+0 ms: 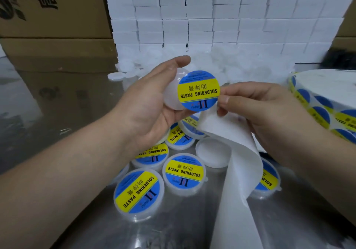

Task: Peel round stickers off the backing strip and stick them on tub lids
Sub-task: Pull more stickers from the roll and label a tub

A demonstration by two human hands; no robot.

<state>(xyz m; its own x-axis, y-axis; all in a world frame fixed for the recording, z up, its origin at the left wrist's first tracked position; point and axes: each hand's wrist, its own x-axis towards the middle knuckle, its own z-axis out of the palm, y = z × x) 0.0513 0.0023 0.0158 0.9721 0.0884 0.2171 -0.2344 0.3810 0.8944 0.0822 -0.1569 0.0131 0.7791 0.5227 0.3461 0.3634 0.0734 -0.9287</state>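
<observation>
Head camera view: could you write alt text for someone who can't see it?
A left hand holds a translucent white plastic lid while the right hand pinches a white paper backing strip, its round blue-and-yellow sticker overlapping the lid. Already-stickered lids lie below on a shiny metal table.

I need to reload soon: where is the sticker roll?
The sticker roll lies at the far right edge of the head view, on the metal table, just right of the right hand.
</observation>
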